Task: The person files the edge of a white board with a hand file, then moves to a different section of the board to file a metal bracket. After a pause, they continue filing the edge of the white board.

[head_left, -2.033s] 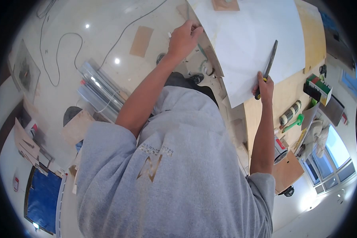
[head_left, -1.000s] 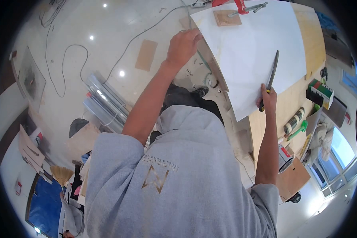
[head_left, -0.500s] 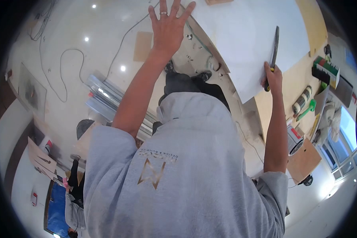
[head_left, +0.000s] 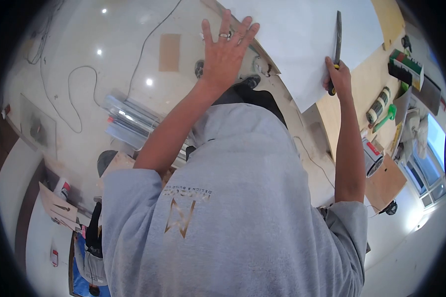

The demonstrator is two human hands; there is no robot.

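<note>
My left hand, with a ring on one finger, is open with its fingers spread. In this view its fingertips overlap the near edge of the worktable. My right hand is closed around the black-and-yellow handle of a long, narrow, dark-bladed tool. The blade points away from me over a large white sheet on the wooden table. Part of the handle is hidden in my fingers.
A striped paint roller, a green-handled tool and a white bucket are at the right. Metal profiles lie on the floor at left, near a loose cable. Another person is at lower left.
My left hand has moved right and slightly down in view, to the table edge. My right hand, still holding the bladed tool, has shifted slightly up and left.
</note>
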